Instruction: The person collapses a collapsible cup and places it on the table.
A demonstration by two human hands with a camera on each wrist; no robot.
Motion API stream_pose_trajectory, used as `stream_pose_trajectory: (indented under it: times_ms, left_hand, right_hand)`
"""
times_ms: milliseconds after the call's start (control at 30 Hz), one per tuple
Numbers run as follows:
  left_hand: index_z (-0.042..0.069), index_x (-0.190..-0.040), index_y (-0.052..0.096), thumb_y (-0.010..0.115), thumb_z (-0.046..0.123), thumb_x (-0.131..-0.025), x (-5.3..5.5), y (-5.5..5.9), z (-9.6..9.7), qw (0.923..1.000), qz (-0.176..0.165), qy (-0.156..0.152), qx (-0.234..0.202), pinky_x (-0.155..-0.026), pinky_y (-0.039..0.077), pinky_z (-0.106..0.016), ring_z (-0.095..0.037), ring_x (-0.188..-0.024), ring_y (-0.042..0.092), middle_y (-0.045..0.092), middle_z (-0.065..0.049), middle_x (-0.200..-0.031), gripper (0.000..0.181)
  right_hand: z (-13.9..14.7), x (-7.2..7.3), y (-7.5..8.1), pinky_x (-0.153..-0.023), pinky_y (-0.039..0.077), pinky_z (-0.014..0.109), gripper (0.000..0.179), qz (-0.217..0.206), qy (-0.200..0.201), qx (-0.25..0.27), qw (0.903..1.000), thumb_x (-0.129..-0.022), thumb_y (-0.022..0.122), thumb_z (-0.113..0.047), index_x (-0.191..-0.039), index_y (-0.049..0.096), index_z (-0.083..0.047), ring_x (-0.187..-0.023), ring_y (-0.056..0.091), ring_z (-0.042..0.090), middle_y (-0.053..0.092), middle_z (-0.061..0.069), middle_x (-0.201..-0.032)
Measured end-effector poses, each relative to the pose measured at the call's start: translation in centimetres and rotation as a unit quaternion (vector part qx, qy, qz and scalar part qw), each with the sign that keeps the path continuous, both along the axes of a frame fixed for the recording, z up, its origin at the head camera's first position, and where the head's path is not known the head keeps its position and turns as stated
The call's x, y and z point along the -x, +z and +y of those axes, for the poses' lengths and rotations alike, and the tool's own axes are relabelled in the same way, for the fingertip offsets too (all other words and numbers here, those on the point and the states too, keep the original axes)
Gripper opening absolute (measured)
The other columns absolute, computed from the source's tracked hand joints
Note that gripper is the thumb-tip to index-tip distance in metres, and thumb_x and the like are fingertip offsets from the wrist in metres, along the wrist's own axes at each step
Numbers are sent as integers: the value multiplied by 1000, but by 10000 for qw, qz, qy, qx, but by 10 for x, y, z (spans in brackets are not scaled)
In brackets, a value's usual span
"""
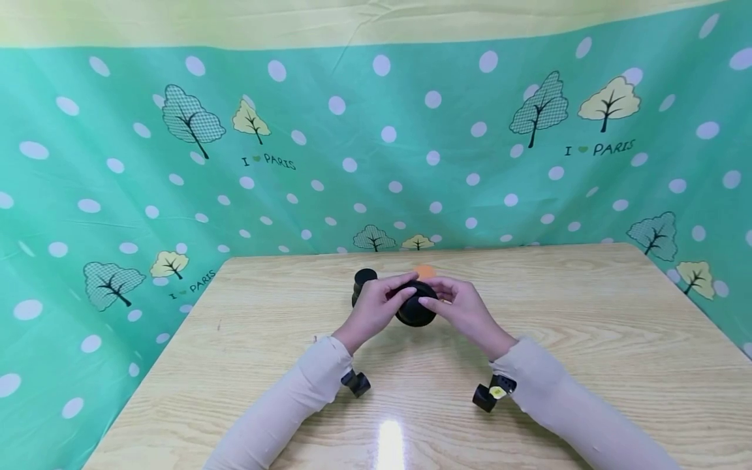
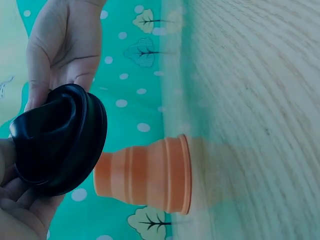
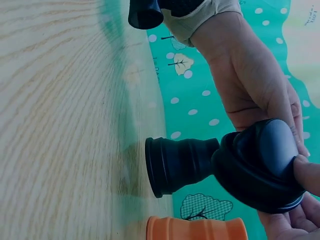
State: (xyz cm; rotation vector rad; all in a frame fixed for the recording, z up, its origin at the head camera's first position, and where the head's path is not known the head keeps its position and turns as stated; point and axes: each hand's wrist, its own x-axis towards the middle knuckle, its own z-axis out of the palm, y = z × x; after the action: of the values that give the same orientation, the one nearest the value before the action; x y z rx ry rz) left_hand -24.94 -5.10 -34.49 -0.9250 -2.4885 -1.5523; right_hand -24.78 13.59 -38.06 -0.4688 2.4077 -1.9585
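Both hands hold a black collapsible cup (image 1: 416,314) above the table, its soft wall partly folded in and dented, as the left wrist view shows on the cup (image 2: 60,140). My left hand (image 1: 377,305) grips one side of it, thumb on the near face. From the other side my right hand (image 1: 465,309) pinches it, thumb on the same face and fingers behind. Beyond the hands, an orange collapsible cup (image 2: 145,175) stands extended with its wide rim down. A second black cup (image 3: 182,165) stands the same way, partly behind the left hand in the head view.
The wooden table (image 1: 247,365) stretches to a green dotted curtain (image 1: 329,143) at the back and left. Black wrist cameras hang under both forearms, one at the left cuff (image 1: 360,385) and one at the right cuff (image 1: 484,397).
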Motion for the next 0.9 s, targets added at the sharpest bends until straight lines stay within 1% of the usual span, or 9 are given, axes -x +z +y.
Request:
stream_pose_trajectory:
  times_ms: [100,200,333,433,500,600,700,833,900]
  left_hand:
    - [-4,-128,55,52,12,-98,5,-1,-1,9986,-340,73,-404,-94,48,-30,-23,-116,57,60,-16,-124,34]
    - [0,-131,53,47,18,-100,14,-10,-3,9927,-734,123,-950,-102,41,-31,-20,-122,52,61,-13,-125,36]
    - [5,-133,53,44,25,-101,24,-25,-2,9882,-927,230,-1194,-107,36,-32,-16,-128,45,56,-9,-133,38]
    - [4,-135,51,45,27,-101,22,-28,1,9884,-913,283,-1180,-105,38,-33,-17,-128,45,51,-9,-137,41]
    - [3,-137,48,47,27,-100,21,-30,3,9882,-897,249,-1220,-102,41,-33,-20,-125,49,51,-11,-137,44]
    - [1,-137,45,52,26,-98,21,-33,6,9882,-795,223,-1289,-97,46,-33,-25,-118,54,52,-15,-134,47]
    - [1,-135,48,54,25,-97,22,-35,9,9873,-702,247,-1401,-90,50,-30,-25,-111,59,56,-16,-129,46]
    - [3,-131,53,55,25,-97,20,-31,11,9882,-581,392,-1362,-83,52,-25,-22,-105,61,61,-14,-121,41]
    - [2,-129,54,53,22,-97,15,-24,12,9893,-499,420,-1308,-83,52,-25,-23,-103,62,62,-16,-118,37]
  right_hand:
    - [0,0,0,-79,52,20,32,100,-107,87,9999,-89,66,-15,-115,60,3,-99,61,18,63,17,-113]
    - [-1,-1,2,-77,52,19,32,130,-240,352,9990,-89,65,-10,-117,57,5,-95,61,12,62,19,-112]
    - [-1,-1,4,-80,51,18,34,144,-443,752,9961,-89,64,-6,-120,54,6,-93,60,8,60,19,-111]
    - [-1,-1,6,-82,50,17,34,155,-634,933,9935,-90,63,-6,-119,53,7,-93,59,8,59,18,-111]
    - [-1,-1,7,-81,51,17,34,119,-738,1028,9919,-90,63,-6,-119,53,7,-92,59,8,58,15,-110]
    - [0,0,7,-79,52,18,34,87,-796,1197,9896,-91,62,-6,-119,51,8,-91,58,8,59,10,-106]
    - [-1,0,7,-77,53,18,33,49,-811,1376,9872,-91,61,-4,-119,51,9,-89,58,8,59,5,-102]
    - [-3,0,7,-74,54,19,31,-41,-857,1606,9833,-91,59,-1,-118,50,11,-86,59,8,59,3,-98]
    - [-4,-1,6,-73,54,19,31,-105,-859,1741,9809,-91,59,0,-118,50,11,-85,59,8,58,2,-97]
